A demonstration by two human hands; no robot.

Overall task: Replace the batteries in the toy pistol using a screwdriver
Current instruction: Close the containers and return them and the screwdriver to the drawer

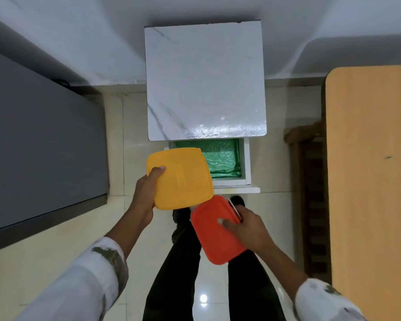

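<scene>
Above white open drawer (pixel 246 163), left hand (pixel 146 188) grips yellow square plastic container (pixel 183 179), right hand (pixel 243 225) grips red plastic container (pixel 212 247); edge holds may slip.

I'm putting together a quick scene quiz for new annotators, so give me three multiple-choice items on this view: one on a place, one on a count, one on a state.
1. Where is the red box? A in the right hand's grip; B on the floor; C on the wooden table.
2. How many boxes does the person hold? A one; B two; C three.
3. The drawer is: A pulled open; B shut; C taken out.

Answers: 1 A, the thumb lies on its lid. 2 B, the yellow box in the left hand plus the red one. 3 A, its green lining shows in front of the marble table top.
</scene>
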